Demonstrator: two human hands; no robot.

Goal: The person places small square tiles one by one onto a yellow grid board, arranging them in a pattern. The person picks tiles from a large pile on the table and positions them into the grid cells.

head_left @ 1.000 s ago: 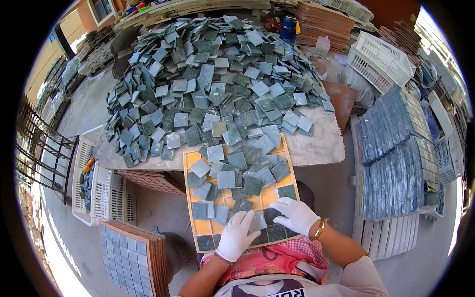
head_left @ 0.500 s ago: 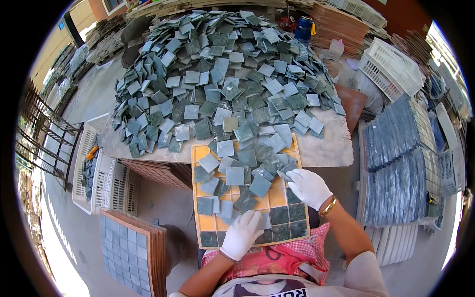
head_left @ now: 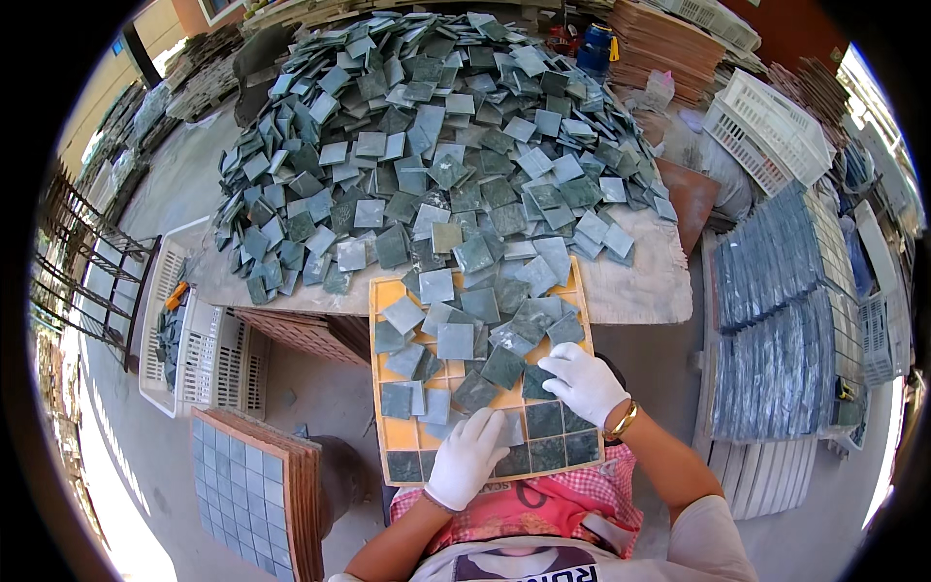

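My right hand [head_left: 584, 386], in a white glove, pinches a dark green square stone tile [head_left: 536, 384] over the right side of a yellow-orange gridded tray [head_left: 380, 427]. My left hand [head_left: 466, 458], also gloved, rests at the tray's lower middle with fingers stretched and thumb apart. Beside its fingertips lies a pale grey tile [head_left: 437, 402]; what is under the palm is hidden. Dark green tiles [head_left: 546, 454] fill several grid cells along the near right edge. Loose tiles [head_left: 455, 341] lie heaped across the tray's middle and far part.
A large pile of stone tiles [head_left: 407, 175] covers the worktable [head_left: 645, 281] beyond the tray. White crates [head_left: 228, 364] stand at left, near a stack of tiled panels [head_left: 238, 490]. Stacked tile sheets [head_left: 776, 320] stand at right, below another white crate [head_left: 766, 131].
My right hand has moved left and nearer to me with the tile, from the tray's right edge toward its filled cells. The left hand stays almost in place.
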